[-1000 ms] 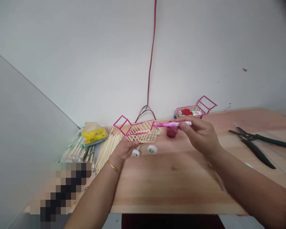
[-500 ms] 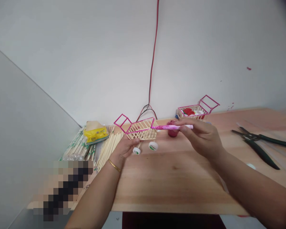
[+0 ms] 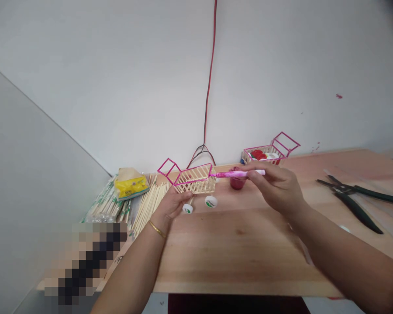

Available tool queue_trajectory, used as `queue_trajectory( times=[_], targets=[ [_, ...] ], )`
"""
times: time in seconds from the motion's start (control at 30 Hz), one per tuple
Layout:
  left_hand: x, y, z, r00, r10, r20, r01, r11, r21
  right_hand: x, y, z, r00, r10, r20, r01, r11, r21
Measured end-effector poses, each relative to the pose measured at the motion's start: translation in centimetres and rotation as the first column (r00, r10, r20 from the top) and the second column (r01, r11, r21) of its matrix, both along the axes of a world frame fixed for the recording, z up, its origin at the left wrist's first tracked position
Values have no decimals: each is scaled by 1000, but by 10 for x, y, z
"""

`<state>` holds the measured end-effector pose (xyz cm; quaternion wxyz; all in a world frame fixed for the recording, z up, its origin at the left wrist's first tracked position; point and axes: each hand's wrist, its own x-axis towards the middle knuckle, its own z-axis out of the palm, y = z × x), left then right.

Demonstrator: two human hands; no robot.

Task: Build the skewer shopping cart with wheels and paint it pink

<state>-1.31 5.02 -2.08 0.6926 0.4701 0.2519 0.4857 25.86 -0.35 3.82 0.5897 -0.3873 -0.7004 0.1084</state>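
My left hand (image 3: 173, 204) is closed on a small model cart (image 3: 196, 181) made of thin sticks, with magenta upper edges and handle and white bottle-cap wheels (image 3: 211, 201). Part of that hand is hidden behind the cart. Between the thumb and fingers of my right hand (image 3: 277, 183) is a paintbrush (image 3: 236, 174) with a white handle stained pink. Its tip meets the magenta corner at the cart's right end. Just behind the brush stands a small jar of magenta paint (image 3: 237, 182), partly covered by the brush and my fingers.
A second cart (image 3: 265, 152) holding red and white things stands by the wall. At left lie bundled sticks (image 3: 103, 205), loose sticks (image 3: 150, 205) and a yellow tissue pack (image 3: 131, 186). Dark-handled pliers or cutters (image 3: 353, 194) rest at right. A red-and-black cable (image 3: 210, 87) hangs down the wall.
Both hands keep their grips on the cart and the brush. The brush tip stays at the cart's right corner, and the whole view has shifted slightly.
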Motion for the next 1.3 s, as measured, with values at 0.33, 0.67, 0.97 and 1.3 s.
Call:
queue_trajectory(
  times=[0.33,0.67,0.97,1.3],
  targets=[
    [1,0,1,1000,-2,-10,2,1000,28,4,0,1,999,-1,32,1,1000,25],
    [1,-1,5,998,39,-44,-37,999,37,7,0,3,993,-50,108,42,996,78],
    [1,-1,4,996,53,-70,-50,998,42,6,-1,6,992,-12,123,1,996,88],
    [0,1,3,996,43,-78,-38,997,64,10,2,5,993,-31,117,21,996,84]
  ],
)
